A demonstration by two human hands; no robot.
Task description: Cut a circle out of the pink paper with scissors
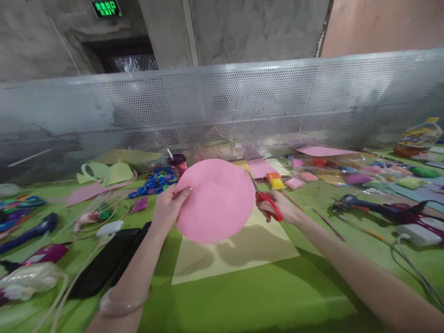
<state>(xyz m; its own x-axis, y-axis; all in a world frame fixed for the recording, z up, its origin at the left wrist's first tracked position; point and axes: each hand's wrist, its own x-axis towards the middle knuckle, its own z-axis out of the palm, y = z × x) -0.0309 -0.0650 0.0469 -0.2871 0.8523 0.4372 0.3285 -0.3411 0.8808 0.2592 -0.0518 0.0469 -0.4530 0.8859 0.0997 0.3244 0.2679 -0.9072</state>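
A round pink paper disc (215,203) is held up above the table, pinched at its left edge by my left hand (171,203) with the thumb on the front face. At the disc's right edge, my right hand (274,206) grips red-handled scissors (269,203). Their metal blades point up and away, close beside the paper; I cannot tell whether they touch it. Below the disc a pale yellow sheet (236,263) lies flat, with shadows of the disc and hands falling across it.
The green table (249,305) meets a perforated metal screen (222,115) at the back. Left are a black case (104,263), cables and blue rings (159,180). A dark cup (178,164) stands behind the disc. Right are clay packets (275,180), a glue gun (378,208) and a bottle (418,138).
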